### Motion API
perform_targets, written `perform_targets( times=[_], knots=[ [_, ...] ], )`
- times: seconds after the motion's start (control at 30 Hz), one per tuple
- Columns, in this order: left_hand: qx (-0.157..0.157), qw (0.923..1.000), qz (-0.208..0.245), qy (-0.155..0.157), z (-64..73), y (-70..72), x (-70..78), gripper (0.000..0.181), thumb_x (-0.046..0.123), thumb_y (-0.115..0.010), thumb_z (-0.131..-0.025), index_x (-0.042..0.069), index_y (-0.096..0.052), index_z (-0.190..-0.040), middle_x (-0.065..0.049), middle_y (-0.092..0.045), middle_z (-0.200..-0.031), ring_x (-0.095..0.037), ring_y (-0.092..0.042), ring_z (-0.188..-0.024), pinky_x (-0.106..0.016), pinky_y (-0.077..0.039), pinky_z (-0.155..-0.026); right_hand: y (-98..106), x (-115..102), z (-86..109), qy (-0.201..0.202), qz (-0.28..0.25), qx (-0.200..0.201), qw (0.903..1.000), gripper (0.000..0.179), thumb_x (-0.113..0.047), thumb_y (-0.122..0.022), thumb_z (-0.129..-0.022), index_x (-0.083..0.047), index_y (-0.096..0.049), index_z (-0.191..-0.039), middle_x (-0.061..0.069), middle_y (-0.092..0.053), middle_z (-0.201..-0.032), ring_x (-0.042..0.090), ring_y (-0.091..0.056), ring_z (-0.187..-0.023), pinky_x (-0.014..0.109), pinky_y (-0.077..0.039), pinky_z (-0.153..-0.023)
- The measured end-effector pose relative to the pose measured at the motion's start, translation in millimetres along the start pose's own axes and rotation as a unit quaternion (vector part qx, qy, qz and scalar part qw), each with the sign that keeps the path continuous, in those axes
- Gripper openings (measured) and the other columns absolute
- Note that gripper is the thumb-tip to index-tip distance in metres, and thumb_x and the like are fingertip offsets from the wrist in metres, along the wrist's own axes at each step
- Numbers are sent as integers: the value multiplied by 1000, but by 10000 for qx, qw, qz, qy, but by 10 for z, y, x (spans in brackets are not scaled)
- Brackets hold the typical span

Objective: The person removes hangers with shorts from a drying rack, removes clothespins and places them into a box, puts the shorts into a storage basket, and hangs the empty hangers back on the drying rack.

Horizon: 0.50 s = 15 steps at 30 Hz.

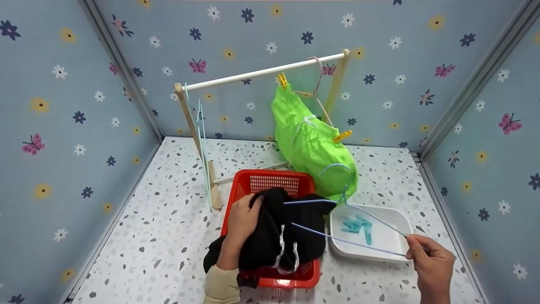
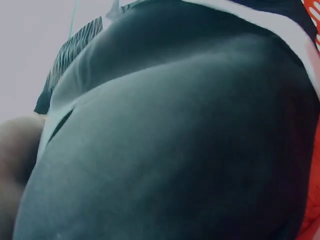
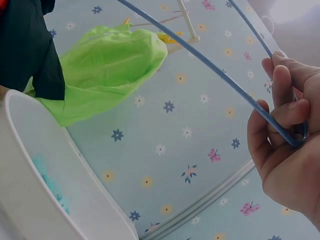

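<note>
My left hand [image 1: 244,217] grips the bunched top of black shorts [image 1: 270,240] with white trim, held over a red basket [image 1: 310,276]. The shorts fill most of the left wrist view, where a ribbed waistband [image 2: 75,55] shows at upper left. My right hand [image 1: 430,257] holds one end of a blue wire hanger [image 1: 367,212], its fingers curled round the bent corner in the right wrist view. The hanger's other end reaches to the black cloth near my left hand, its tip hidden there. Its hook points up and away.
Behind stands a rack with a white rod [image 1: 261,72]. Bright green shorts [image 1: 303,135] hang there from a pink hanger [image 1: 319,76] with yellow clothespins [image 1: 342,135]. Pale green hangers [image 1: 202,139] hang at the rod's left end. A white tray [image 1: 396,249] holds teal clothespins [image 1: 356,226].
</note>
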<state>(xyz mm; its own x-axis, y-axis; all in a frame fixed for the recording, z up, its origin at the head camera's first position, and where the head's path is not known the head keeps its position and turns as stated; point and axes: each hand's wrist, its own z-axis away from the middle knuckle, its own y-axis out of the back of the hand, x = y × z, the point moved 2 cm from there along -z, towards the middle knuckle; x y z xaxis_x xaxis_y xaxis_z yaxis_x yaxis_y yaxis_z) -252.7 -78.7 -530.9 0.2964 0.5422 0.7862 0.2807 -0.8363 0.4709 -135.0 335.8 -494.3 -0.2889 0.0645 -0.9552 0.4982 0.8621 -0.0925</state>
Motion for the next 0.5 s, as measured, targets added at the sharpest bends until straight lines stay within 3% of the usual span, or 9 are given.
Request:
perform_targets(
  times=[0.13,0.23,0.37,0.5],
  knots=[
    [113,9971,-306,682,-1,27,-49,15,26,-60,-97,13,-65,-101,-5,-65,-100,-23,-62,-92,-42,-47,-81,43,-4,-9,-90,-394,405,9984,11,9,-64,-88,20,-65,-89,12,-55,-55,11,-47,-41,22,-26,-34],
    [157,9952,-336,908,9,77,-66,27,20,-62,-96,6,-59,-119,-12,-58,-113,-30,-57,-104,-45,-43,-89,8,-4,-20,89,-759,428,9962,15,6,-64,-90,21,-64,-90,12,-57,-56,11,-50,-44,20,-30,-35],
    [38,9956,-423,837,34,147,-48,28,20,-63,-95,6,-59,-118,-12,-58,-113,-29,-56,-105,-45,-43,-91,-66,-11,-31,288,-994,288,9942,15,5,-64,-90,21,-63,-89,12,-56,-55,12,-50,-45,20,-32,-36],
    [-382,9961,-480,637,103,194,-16,15,20,-63,-95,11,-66,-105,-5,-62,-101,-23,-59,-94,-41,-46,-84,-107,-2,-5,205,-878,287,9955,16,4,-64,-90,20,-64,-91,12,-56,-55,12,-50,-45,20,-33,-36]
  ],
)
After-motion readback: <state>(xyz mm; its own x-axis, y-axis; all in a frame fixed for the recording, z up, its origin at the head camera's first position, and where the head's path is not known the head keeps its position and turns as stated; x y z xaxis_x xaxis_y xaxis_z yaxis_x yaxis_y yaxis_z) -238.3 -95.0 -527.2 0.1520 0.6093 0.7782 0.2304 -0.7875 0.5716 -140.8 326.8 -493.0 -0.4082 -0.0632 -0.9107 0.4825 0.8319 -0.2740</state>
